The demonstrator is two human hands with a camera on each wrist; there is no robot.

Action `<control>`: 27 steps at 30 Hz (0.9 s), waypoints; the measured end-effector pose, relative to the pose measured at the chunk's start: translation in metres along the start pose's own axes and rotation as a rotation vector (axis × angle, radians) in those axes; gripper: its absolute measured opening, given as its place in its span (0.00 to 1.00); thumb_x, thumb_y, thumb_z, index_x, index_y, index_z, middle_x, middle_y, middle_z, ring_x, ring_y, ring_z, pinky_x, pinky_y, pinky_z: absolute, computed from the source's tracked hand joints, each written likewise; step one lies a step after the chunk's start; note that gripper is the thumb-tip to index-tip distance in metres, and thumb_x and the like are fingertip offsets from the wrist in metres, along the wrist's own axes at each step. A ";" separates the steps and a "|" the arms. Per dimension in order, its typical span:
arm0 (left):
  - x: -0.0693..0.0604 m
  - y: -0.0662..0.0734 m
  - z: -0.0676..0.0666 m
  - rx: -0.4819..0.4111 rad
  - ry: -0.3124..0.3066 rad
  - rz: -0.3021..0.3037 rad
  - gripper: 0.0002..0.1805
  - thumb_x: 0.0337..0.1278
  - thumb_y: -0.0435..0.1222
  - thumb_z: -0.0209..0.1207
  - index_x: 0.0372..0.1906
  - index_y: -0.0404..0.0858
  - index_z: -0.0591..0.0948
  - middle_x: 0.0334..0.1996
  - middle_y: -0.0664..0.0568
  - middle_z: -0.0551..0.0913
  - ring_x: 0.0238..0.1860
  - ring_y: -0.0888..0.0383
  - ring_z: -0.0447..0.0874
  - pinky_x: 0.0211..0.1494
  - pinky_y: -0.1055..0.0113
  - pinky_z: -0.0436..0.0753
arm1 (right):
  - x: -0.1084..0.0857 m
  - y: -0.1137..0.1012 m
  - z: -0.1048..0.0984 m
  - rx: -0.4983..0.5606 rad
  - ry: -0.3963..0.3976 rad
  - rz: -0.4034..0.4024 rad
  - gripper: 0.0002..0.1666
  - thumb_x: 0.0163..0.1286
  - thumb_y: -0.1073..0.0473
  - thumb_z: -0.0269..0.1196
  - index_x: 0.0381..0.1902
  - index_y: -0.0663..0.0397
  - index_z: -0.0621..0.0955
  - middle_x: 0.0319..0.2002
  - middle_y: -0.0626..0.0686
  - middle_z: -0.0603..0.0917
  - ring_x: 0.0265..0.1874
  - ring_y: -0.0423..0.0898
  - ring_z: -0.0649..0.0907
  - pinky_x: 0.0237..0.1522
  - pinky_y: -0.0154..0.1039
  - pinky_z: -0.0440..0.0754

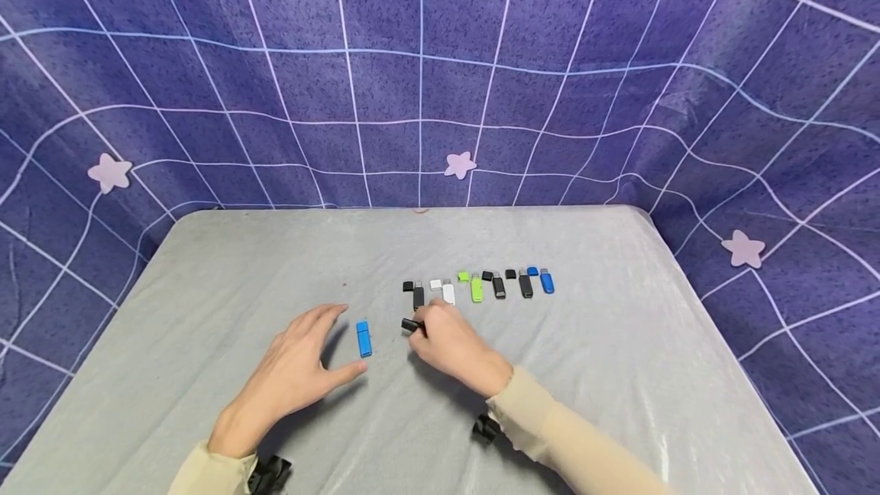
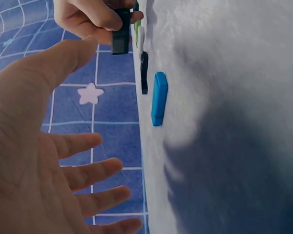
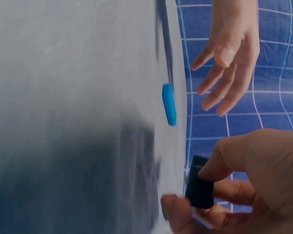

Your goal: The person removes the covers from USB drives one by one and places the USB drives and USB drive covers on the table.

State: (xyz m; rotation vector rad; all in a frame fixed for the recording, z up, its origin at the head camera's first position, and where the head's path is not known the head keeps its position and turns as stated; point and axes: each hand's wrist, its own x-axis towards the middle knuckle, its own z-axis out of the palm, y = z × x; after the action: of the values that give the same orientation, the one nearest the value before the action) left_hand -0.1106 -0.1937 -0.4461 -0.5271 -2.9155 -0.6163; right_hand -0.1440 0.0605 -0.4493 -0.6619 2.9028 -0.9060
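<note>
Pinched between the thumb and fingers of my right hand is a black USB stick, held above the cloth; its far part is hidden by the fingers. My left hand is spread with nothing in it, thumb and fingers to either side of a capped blue USB stick but apart from it. That blue stick lies flat on the cloth, also seen in the left wrist view as a blue USB stick. Just beyond my right hand lie an uncapped black USB stick and an uncapped white USB stick.
The row continues rightward with a green USB stick, two black ones and a blue USB stick. Their caps lie beside them, such as a green cap. A grey cloth covers the table; a purple gridded curtain surrounds it.
</note>
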 end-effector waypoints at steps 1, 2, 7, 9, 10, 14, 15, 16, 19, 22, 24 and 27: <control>0.001 0.002 0.000 -0.004 0.000 0.007 0.51 0.48 0.62 0.73 0.72 0.38 0.71 0.67 0.39 0.75 0.67 0.36 0.74 0.64 0.33 0.75 | -0.002 0.003 -0.003 -0.001 0.005 -0.027 0.11 0.63 0.65 0.62 0.40 0.61 0.88 0.35 0.53 0.81 0.31 0.42 0.77 0.28 0.29 0.76; 0.003 0.003 0.000 -0.006 0.003 0.016 0.51 0.48 0.62 0.73 0.72 0.38 0.71 0.67 0.39 0.76 0.67 0.36 0.74 0.64 0.34 0.75 | -0.004 0.005 -0.007 -0.003 0.012 -0.053 0.13 0.64 0.65 0.62 0.44 0.62 0.88 0.36 0.54 0.82 0.32 0.42 0.78 0.29 0.29 0.78; 0.010 0.015 0.000 -0.012 0.010 0.065 0.47 0.49 0.59 0.74 0.72 0.40 0.73 0.67 0.42 0.77 0.68 0.39 0.75 0.62 0.34 0.76 | -0.014 0.015 -0.024 0.022 0.072 -0.158 0.11 0.67 0.67 0.65 0.46 0.63 0.88 0.39 0.56 0.86 0.37 0.45 0.83 0.38 0.32 0.84; 0.013 0.020 0.000 -0.014 0.007 0.086 0.45 0.50 0.57 0.74 0.71 0.41 0.73 0.67 0.44 0.78 0.68 0.40 0.75 0.61 0.34 0.77 | -0.019 0.018 -0.031 0.059 0.094 -0.169 0.09 0.67 0.68 0.66 0.44 0.62 0.88 0.39 0.55 0.87 0.37 0.44 0.83 0.39 0.33 0.85; 0.015 0.024 0.000 -0.016 0.002 0.094 0.45 0.51 0.56 0.74 0.72 0.42 0.73 0.67 0.45 0.78 0.68 0.41 0.75 0.61 0.35 0.77 | -0.021 0.019 -0.035 0.084 0.098 -0.168 0.08 0.67 0.68 0.67 0.43 0.61 0.88 0.39 0.55 0.87 0.36 0.44 0.83 0.38 0.32 0.84; 0.020 0.036 -0.001 -0.042 0.002 0.145 0.43 0.53 0.54 0.73 0.72 0.41 0.74 0.67 0.47 0.78 0.68 0.43 0.76 0.65 0.38 0.76 | -0.031 0.024 -0.048 0.135 0.092 -0.176 0.08 0.67 0.67 0.66 0.43 0.59 0.87 0.40 0.52 0.86 0.35 0.41 0.81 0.37 0.31 0.83; 0.022 0.039 -0.001 -0.048 0.002 0.160 0.42 0.54 0.54 0.73 0.71 0.41 0.74 0.67 0.48 0.79 0.68 0.44 0.76 0.66 0.40 0.76 | -0.033 0.025 -0.051 0.135 0.092 -0.186 0.08 0.67 0.66 0.66 0.44 0.59 0.87 0.40 0.52 0.86 0.35 0.41 0.81 0.37 0.32 0.84; 0.023 0.042 -0.001 -0.058 0.004 0.178 0.42 0.54 0.54 0.73 0.71 0.41 0.74 0.66 0.48 0.79 0.68 0.45 0.77 0.68 0.41 0.76 | -0.036 0.026 -0.053 0.124 0.091 -0.198 0.08 0.67 0.66 0.66 0.44 0.59 0.87 0.40 0.52 0.86 0.35 0.41 0.82 0.38 0.32 0.84; 0.027 0.053 0.000 -0.077 0.002 0.239 0.40 0.56 0.54 0.72 0.71 0.42 0.74 0.65 0.50 0.80 0.67 0.49 0.77 0.70 0.47 0.76 | -0.043 0.028 -0.059 0.084 0.097 -0.242 0.09 0.68 0.65 0.66 0.46 0.58 0.87 0.41 0.51 0.86 0.36 0.41 0.82 0.40 0.32 0.84; 0.031 0.063 0.003 -0.092 -0.014 0.295 0.38 0.58 0.54 0.71 0.70 0.42 0.75 0.64 0.50 0.80 0.67 0.51 0.78 0.71 0.52 0.76 | -0.048 0.030 -0.064 0.079 0.102 -0.280 0.10 0.68 0.65 0.66 0.46 0.59 0.87 0.41 0.51 0.86 0.36 0.41 0.83 0.39 0.32 0.85; 0.033 0.071 0.005 -0.098 -0.033 0.320 0.36 0.60 0.54 0.69 0.69 0.42 0.76 0.64 0.50 0.81 0.67 0.52 0.78 0.71 0.53 0.76 | -0.052 0.029 -0.066 0.099 0.107 -0.293 0.10 0.68 0.65 0.66 0.46 0.59 0.87 0.41 0.51 0.86 0.35 0.42 0.83 0.38 0.32 0.85; 0.035 0.082 0.007 -0.108 -0.062 0.339 0.33 0.63 0.53 0.67 0.68 0.40 0.78 0.63 0.49 0.82 0.67 0.51 0.78 0.70 0.54 0.77 | -0.057 0.027 -0.067 0.132 0.116 -0.310 0.09 0.67 0.65 0.67 0.45 0.57 0.87 0.40 0.50 0.86 0.34 0.41 0.83 0.36 0.32 0.86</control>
State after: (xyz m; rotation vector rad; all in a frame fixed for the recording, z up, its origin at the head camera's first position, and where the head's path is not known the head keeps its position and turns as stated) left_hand -0.1141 -0.1101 -0.4161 -1.0427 -2.7608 -0.7195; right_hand -0.1131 0.1399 -0.4140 -1.1039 2.8519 -1.1921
